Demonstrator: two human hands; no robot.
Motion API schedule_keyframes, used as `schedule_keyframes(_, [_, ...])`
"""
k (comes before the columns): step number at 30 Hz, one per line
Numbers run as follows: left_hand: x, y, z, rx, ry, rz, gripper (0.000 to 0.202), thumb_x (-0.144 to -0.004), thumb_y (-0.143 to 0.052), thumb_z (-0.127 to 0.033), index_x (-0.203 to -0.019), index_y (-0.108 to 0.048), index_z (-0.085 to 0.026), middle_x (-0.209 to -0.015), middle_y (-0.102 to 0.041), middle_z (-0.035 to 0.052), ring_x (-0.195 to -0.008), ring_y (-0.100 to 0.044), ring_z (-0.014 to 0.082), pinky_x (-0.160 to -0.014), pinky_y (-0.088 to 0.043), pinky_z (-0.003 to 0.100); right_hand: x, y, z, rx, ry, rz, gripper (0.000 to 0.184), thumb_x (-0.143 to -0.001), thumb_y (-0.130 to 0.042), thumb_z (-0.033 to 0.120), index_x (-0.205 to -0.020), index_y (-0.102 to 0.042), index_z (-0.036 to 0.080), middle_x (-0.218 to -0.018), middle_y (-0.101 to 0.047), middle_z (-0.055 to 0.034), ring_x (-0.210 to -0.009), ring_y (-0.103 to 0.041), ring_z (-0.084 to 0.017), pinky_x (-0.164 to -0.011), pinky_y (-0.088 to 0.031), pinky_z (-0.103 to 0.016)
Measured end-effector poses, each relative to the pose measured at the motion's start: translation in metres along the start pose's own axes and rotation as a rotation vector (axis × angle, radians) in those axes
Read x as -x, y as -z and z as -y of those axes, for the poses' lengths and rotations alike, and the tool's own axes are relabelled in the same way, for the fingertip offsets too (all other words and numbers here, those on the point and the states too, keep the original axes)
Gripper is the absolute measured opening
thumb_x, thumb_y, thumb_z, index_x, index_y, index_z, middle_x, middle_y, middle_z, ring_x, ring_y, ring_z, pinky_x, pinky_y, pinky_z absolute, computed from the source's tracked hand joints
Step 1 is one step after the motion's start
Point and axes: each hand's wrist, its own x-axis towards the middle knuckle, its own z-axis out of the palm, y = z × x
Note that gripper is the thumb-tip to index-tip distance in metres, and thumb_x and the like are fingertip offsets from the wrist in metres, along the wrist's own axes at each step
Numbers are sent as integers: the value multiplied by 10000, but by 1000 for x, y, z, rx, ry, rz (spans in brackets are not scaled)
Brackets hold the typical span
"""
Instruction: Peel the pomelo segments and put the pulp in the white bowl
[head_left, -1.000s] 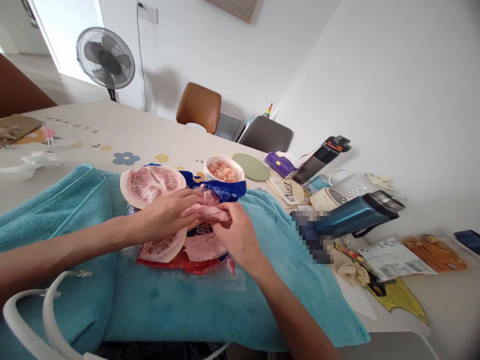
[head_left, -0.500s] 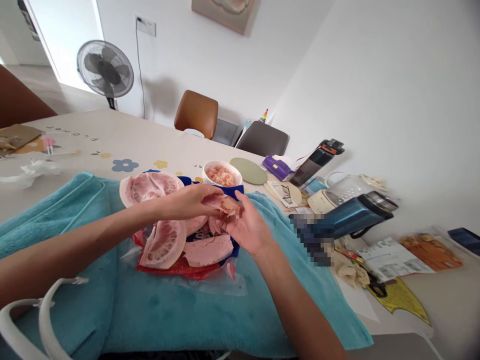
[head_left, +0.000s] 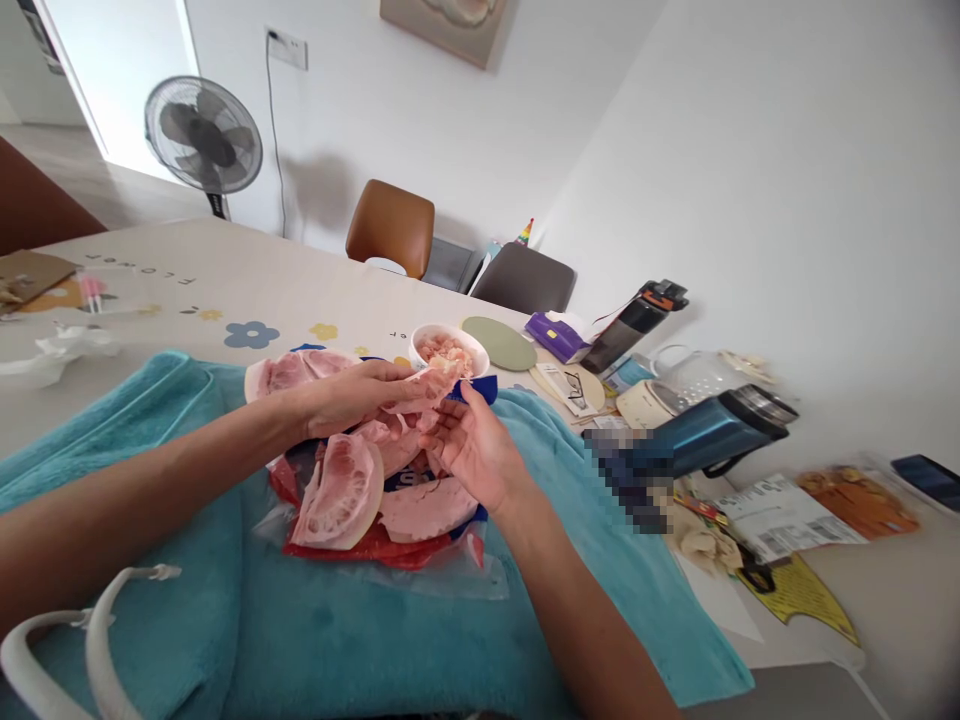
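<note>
My left hand (head_left: 360, 395) is closed around a pomelo segment (head_left: 431, 387) with pale pink membrane and lighter flesh at its far end. At the segment's right side is my right hand (head_left: 484, 445), thumb and curled fingers pinching its edge or loose membrane. Below both hands, pink-lined pomelo peel pieces (head_left: 341, 490) lie on a red and blue plastic bag (head_left: 375, 550). A further peel piece (head_left: 427, 508) rests beside them, and another (head_left: 289, 372) is partly behind my left hand. Just beyond the segment stands a white bowl (head_left: 484, 362) of pomelo flesh (head_left: 442, 352).
A teal towel (head_left: 360, 640) lies under the bag. To the right are a green round mat (head_left: 501, 342), a purple tissue pack (head_left: 556, 336), a dark bottle (head_left: 634, 325), a blue tumbler (head_left: 705, 430) and packets. White tubing (head_left: 97, 630) is at lower left; a fan (head_left: 204, 135) stands behind.
My left hand has turned the segment so its fleshy end tilts up toward the bowl. My right hand's fingers have curled in closer below it. The view has shifted slightly.
</note>
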Motion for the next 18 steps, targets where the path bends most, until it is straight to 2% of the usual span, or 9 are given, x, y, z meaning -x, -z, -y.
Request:
schedule_keyframes(4, [-2, -1, 0, 49, -10, -54, 372, -742, -727, -480, -889, -651, -148, -816, -600, 37, -706, -559, 122, -575, -440, 220, -2, 5, -2, -3, 42, 66, 286, -947, -500, 287, -784, -665, 119, -646, -654, -31, -605, -629, -121, -613, -584, -251])
schedule_keyframes(7, [-2, -3, 1, 55, -11, -73, 343, -758, -721, -457, -888, -652, -147, -739, -549, 6, -637, -518, 96, -541, -418, 200, -4, 12, -6, 71, 118, 144, 69, -795, -692, 207, -771, -680, 144, -700, -678, -10, -686, -651, -112, -705, -581, -235])
schedule_keyframes(9, [-2, -6, 1, 58, -1, -77, 330, -768, -714, -450, -891, -649, -152, -731, -542, -2, -618, -510, 89, -520, -403, 191, -6, 16, -9, 142, 160, 156, 141, -674, -767, 127, -790, -690, 151, -734, -699, -9, -701, -663, -111, -714, -569, -222])
schedule_keyframes(11, [-2, -8, 0, 64, -6, -85, 310, -777, -710, -443, -865, -646, -152, -731, -552, -2, -620, -514, 87, -524, -404, 188, -7, 20, -11, 175, 174, 132, 209, -625, -778, 97, -808, -693, 154, -734, -709, -14, -674, -671, -115, -696, -565, -228])
schedule_keyframes(15, [-1, -11, -4, 66, -45, -128, 301, -788, -701, -442, -825, -669, -145, -729, -590, 17, -626, -516, 94, -539, -406, 202, -6, 22, -4, 193, 227, 110, 174, -646, -759, 129, -803, -687, 150, -700, -706, -20, -630, -680, -127, -654, -578, -253])
schedule_keyframes(18, [-1, -11, -6, 63, -51, -171, 324, -766, -719, -447, -845, -698, -133, -732, -599, 38, -641, -518, 114, -538, -401, 221, -3, 19, 16, 232, 348, 101, 143, -670, -743, 155, -802, -688, 154, -669, -696, -10, -617, -675, -133, -627, -589, -264])
